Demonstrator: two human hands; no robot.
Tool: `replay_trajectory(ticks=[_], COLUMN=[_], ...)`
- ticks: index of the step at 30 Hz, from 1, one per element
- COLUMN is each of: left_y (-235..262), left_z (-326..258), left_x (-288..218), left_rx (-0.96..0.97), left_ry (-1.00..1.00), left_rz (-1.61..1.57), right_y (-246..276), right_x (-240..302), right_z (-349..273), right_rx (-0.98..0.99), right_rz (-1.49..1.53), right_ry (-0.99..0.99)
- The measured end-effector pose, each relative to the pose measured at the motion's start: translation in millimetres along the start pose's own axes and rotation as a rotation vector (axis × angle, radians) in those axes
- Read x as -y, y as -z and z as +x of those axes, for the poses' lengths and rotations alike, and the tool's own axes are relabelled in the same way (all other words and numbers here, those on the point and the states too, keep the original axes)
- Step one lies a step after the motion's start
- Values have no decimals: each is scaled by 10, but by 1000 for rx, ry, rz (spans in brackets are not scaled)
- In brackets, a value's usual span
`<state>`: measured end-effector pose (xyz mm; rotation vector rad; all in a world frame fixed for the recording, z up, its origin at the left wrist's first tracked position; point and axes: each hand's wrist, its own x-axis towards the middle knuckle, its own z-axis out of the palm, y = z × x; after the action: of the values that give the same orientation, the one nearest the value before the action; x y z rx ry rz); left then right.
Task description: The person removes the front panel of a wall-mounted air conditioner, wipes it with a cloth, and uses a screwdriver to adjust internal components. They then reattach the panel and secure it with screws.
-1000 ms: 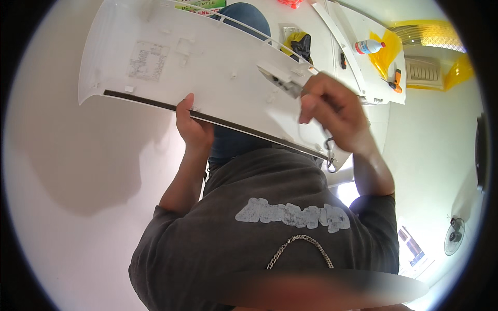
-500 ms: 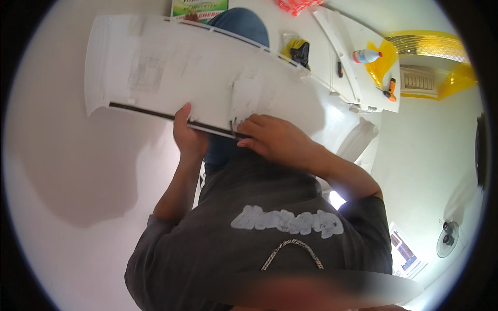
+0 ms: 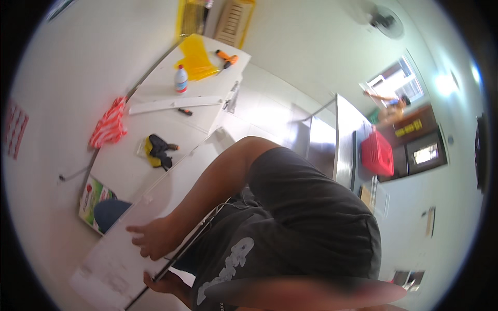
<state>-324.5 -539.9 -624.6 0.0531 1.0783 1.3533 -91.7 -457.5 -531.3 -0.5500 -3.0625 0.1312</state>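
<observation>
A long white plastic panel (image 3: pixel 106 262) lies across my lap and slopes up toward the white table, with a dark strip (image 3: pixel 179 254) along its near edge. My left hand (image 3: pixel 168 285) grips that near edge, the thumb on top and the other fingers hidden below. Over the panel's inner face is my right hand (image 3: pixel 158 237), fingers apart and nothing visible in it. Whether its fingertips touch the panel I cannot tell.
On the white table (image 3: pixel 122 168) are an orange drill (image 3: pixel 226 59), a bottle (image 3: pixel 181 81), yellow plastic (image 3: pixel 194 59), a white strip (image 3: pixel 174 105), a striped bag (image 3: pixel 110 124) and a black-and-yellow bundle (image 3: pixel 158 151). Rightward stand a metal table (image 3: pixel 343 140), a red basket (image 3: pixel 377 154) and another person (image 3: pixel 390 111).
My view has swung to the right, bringing in more of the room. My right hand has left the dark strip at the edge and moved over the panel's face, its fingers spreading.
</observation>
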Motion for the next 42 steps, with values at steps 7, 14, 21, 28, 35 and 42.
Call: replay_trajectory(ticks=[7, 14, 21, 28, 35, 42], left_y=[65, -1, -520, -517, -433, -420], left_z=[67, -498, -746, -714, -713, -717], left_x=[-242, -112, -194, -179, -196, -146], left_rx=[-16, 103, 85, 76, 148, 146], left_ry=[-107, -264, -118, -126, -133, -134], left_rz=[223, 57, -52, -48, -66, -80], right_y=[441, 883, 950, 530, 415, 293], right_x=[-20, -183, -79, 12, 24, 32], right_z=[-331, -685, -568, -501, -496, -517], right_rx=[-286, -602, -222, -310, -325, -473], right_rz=[62, 992, 639, 537, 724, 560], right_ry=[-103, -685, -655, -501, -647, -550])
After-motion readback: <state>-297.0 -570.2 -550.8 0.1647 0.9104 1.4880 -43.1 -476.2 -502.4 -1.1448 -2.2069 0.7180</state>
